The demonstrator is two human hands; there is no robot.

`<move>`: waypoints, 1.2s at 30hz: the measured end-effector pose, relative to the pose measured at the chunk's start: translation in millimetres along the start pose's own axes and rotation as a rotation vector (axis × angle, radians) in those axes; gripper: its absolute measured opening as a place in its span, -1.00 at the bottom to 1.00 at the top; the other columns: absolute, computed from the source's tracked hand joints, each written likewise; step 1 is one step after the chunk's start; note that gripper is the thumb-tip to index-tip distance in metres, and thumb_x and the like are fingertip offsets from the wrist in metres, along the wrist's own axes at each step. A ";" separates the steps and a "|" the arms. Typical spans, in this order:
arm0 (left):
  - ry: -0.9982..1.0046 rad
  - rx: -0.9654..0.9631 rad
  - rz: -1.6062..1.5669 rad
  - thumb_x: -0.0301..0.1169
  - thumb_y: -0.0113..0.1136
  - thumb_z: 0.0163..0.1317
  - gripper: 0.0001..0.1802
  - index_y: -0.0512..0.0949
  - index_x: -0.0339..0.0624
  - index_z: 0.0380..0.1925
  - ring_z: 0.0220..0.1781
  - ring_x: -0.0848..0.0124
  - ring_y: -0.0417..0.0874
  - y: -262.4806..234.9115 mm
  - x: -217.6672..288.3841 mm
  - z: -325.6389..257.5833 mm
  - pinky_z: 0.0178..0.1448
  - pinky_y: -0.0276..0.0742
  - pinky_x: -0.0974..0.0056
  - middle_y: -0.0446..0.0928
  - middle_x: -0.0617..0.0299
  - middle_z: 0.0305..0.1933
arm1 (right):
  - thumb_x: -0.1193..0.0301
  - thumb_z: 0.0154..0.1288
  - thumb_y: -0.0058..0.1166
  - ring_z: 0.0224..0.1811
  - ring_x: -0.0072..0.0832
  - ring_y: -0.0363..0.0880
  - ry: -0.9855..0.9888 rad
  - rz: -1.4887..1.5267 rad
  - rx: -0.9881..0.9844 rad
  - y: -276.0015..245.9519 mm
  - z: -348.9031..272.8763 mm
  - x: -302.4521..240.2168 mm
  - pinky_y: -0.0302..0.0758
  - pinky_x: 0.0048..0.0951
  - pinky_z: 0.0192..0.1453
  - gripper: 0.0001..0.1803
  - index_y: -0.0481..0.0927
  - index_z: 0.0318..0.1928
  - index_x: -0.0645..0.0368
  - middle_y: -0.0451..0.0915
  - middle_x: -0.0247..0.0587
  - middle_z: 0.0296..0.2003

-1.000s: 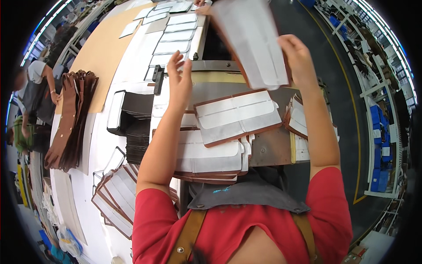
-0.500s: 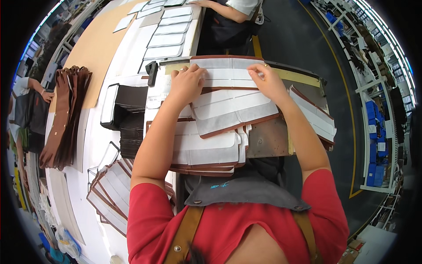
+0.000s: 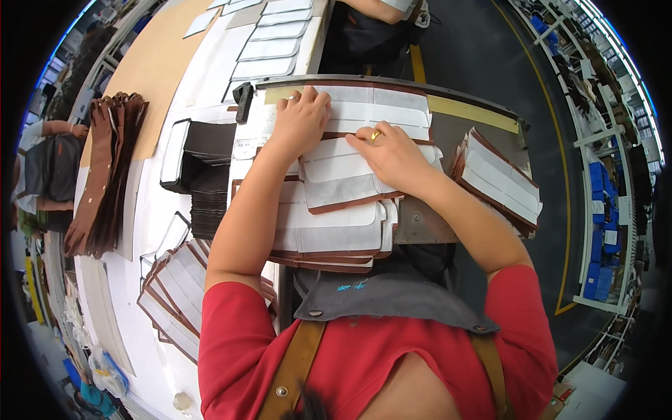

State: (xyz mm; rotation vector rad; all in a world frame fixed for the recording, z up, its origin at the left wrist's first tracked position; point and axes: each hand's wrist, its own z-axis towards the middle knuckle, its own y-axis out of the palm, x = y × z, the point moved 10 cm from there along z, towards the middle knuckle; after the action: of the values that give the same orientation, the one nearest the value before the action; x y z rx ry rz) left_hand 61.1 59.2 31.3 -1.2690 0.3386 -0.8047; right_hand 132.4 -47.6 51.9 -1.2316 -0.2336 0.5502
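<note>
A long white-faced panel with brown leather-like edging (image 3: 378,108) lies across the far part of the metal-edged work board. My left hand (image 3: 301,126) is on its left end, fingers curled and closed at the edge. My right hand (image 3: 392,157) is bent inward below it, its fingertips drawn together at the seam where this panel meets a second, similar panel (image 3: 336,178); a ring shows on one finger. The thumb is mostly hidden. More such panels (image 3: 329,227) lie stacked nearer my body, partly overlapped by the second panel.
Black stacked pieces (image 3: 210,189) stand left of the board, beside a black clamp-like part (image 3: 243,101). Fanned panels (image 3: 171,301) lie lower left, brown strips (image 3: 105,175) farther left. Another panel stack (image 3: 500,178) sits at the board's right. A co-worker's arm (image 3: 378,8) shows beyond.
My right hand has left the far panel's right end and moved left and nearer to me, to the seam between the panels. My left hand stays at the left end.
</note>
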 end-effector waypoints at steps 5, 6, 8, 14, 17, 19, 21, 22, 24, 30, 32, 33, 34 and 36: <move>0.002 -0.031 0.024 -0.34 0.06 0.21 -0.83 0.41 0.04 -0.18 -0.01 0.03 0.45 1.5 0.5 0.6 0.02 0.29 0.00 0.39 0.20 -0.08 | 0.54 0.06 0.01 -0.27 -0.32 0.40 -0.015 -0.127 -0.036 3.9 15.2 -8.2 0.41 -0.34 -0.15 -0.60 0.56 -0.02 0.08 0.50 -0.29 -0.18; 0.000 -0.028 0.029 -0.35 0.06 0.21 -0.83 0.41 0.04 -0.19 -0.02 0.04 0.45 0.5 -0.9 1.1 0.02 0.30 0.00 0.39 0.20 -0.09 | 0.54 0.05 0.01 -0.26 -0.31 0.41 -0.006 -0.109 -0.038 4.5 15.8 -6.2 0.42 -0.34 -0.15 -0.60 0.56 -0.03 0.07 0.50 -0.28 -0.19; 0.003 -0.020 0.031 -0.36 0.06 0.20 -0.83 0.41 0.04 -0.19 -0.02 0.04 0.45 -0.9 -1.2 1.1 0.02 0.29 0.00 0.39 0.21 -0.09 | 0.55 0.03 0.00 -0.23 -0.31 0.43 0.012 -0.073 -0.042 6.2 15.8 -1.8 0.44 -0.34 -0.14 -0.60 0.57 -0.05 0.06 0.48 -0.26 -0.21; -0.015 -0.097 0.040 -0.37 0.07 0.19 -0.82 0.41 0.01 -0.18 0.03 0.09 0.44 -1.8 1.0 2.3 0.09 0.27 0.02 0.39 0.21 -0.07 | 0.56 0.12 -0.05 -0.06 -0.19 0.47 0.237 0.009 -0.083 -18.2 -0.7 58.1 0.45 -0.26 -0.02 -0.72 0.56 -0.13 0.15 0.50 -0.17 -0.20; 0.003 -0.077 0.067 -0.33 0.05 0.23 -0.74 0.41 0.01 -0.07 0.18 0.14 0.37 -2.3 6.9 4.4 0.23 0.20 0.02 0.38 0.21 0.09 | 0.46 0.25 -0.10 0.13 -0.17 0.41 0.341 0.006 -0.012 -29.4 -13.8 100.3 0.41 -0.20 0.12 -0.70 0.52 -0.02 0.14 0.47 -0.18 0.08; 0.086 0.047 0.082 -0.24 0.00 0.29 -0.66 0.39 0.03 0.06 0.31 0.17 0.28 -3.2 15.8 1.4 0.35 0.12 0.02 0.33 0.21 0.24 | 0.36 0.34 -0.17 0.24 -0.16 0.31 0.356 -0.038 -0.072 -7.1 -24.1 118.3 0.31 -0.20 0.24 -0.65 0.46 0.10 0.09 0.37 -0.16 0.20; 0.033 -0.090 0.076 -0.14 -0.10 0.34 -0.57 0.32 0.09 0.18 0.40 0.19 0.16 10.0 17.7 -2.7 0.42 0.01 0.02 0.21 0.22 0.35 | 0.21 0.44 -0.29 0.37 -0.17 0.15 0.413 -0.066 -0.207 8.2 -29.8 125.4 0.13 -0.21 0.39 -0.55 0.31 0.27 0.00 0.23 -0.16 0.32; 0.004 -0.161 0.071 -0.09 -0.15 0.36 -0.53 0.28 0.11 0.24 0.44 0.20 0.10 15.2 18.2 -4.1 0.46 -0.05 0.02 0.15 0.22 0.41 | 0.21 0.44 -0.29 0.36 -0.17 0.15 0.413 -0.064 -0.198 8.6 -31.4 125.3 0.13 -0.21 0.39 -0.55 0.31 0.27 0.00 0.22 -0.17 0.32; -0.005 -0.212 0.097 -0.03 -0.26 0.39 -0.48 0.21 0.16 0.31 0.47 0.18 0.04 19.2 17.7 -3.0 0.48 -0.09 0.03 0.10 0.22 0.43 | 0.20 0.44 -0.29 0.36 -0.16 0.16 0.414 -0.059 -0.179 9.5 -34.0 126.1 0.14 -0.20 0.38 -0.55 0.32 0.27 0.00 0.22 -0.18 0.33; 0.009 -0.183 0.045 -0.05 -0.24 0.39 -0.49 0.21 0.17 0.31 0.48 0.17 -0.01 27.6 9.2 5.7 0.49 -0.11 0.07 0.08 0.23 0.44 | 0.21 0.44 -0.30 0.37 -0.18 0.16 0.438 -0.145 -0.189 11.1 -31.6 124.3 0.15 -0.18 0.37 -0.53 0.27 0.30 -0.02 0.22 -0.18 0.32; 0.012 -0.191 0.028 -0.06 -0.24 0.39 -0.49 0.21 0.17 0.31 0.49 0.17 -0.02 28.1 9.1 8.1 0.50 -0.12 0.07 0.07 0.23 0.45 | 0.21 0.44 -0.30 0.36 -0.17 0.16 0.448 -0.184 -0.177 11.4 -32.5 122.4 0.16 -0.17 0.36 -0.53 0.27 0.30 -0.01 0.23 -0.16 0.32; 0.018 -0.183 0.015 -0.06 -0.24 0.39 -0.49 0.22 0.15 0.31 0.48 0.15 -0.01 27.4 8.7 8.0 0.49 -0.11 0.05 0.07 0.22 0.44 | 0.21 0.43 -0.29 0.36 -0.16 0.17 0.450 -0.201 -0.170 11.8 -32.3 120.3 0.16 -0.17 0.36 -0.53 0.27 0.30 -0.01 0.24 -0.15 0.31; 0.024 -0.176 0.001 -0.06 -0.25 0.39 -0.49 0.23 0.13 0.30 0.48 0.13 0.00 26.7 8.4 7.8 0.49 -0.10 0.04 0.08 0.20 0.44 | 0.21 0.43 -0.28 0.36 -0.16 0.17 0.452 -0.207 -0.169 11.3 -31.6 118.2 0.16 -0.17 0.36 -0.53 0.27 0.30 0.00 0.24 -0.14 0.31; 0.044 -0.134 0.004 -0.07 -0.24 0.38 -0.49 0.25 0.10 0.29 0.46 0.11 0.04 24.2 8.6 7.2 0.47 -0.07 0.03 0.13 0.18 0.41 | 0.22 0.42 -0.26 0.36 -0.15 0.17 0.458 -0.219 -0.169 8.3 -29.8 115.3 0.16 -0.16 0.36 -0.53 0.28 0.29 0.03 0.25 -0.11 0.30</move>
State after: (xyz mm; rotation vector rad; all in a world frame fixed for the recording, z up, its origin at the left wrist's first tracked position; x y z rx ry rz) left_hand 80.0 60.2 12.5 -1.3761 0.4362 -0.8181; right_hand 241.5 -10.8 20.3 -1.4390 -0.0252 0.0516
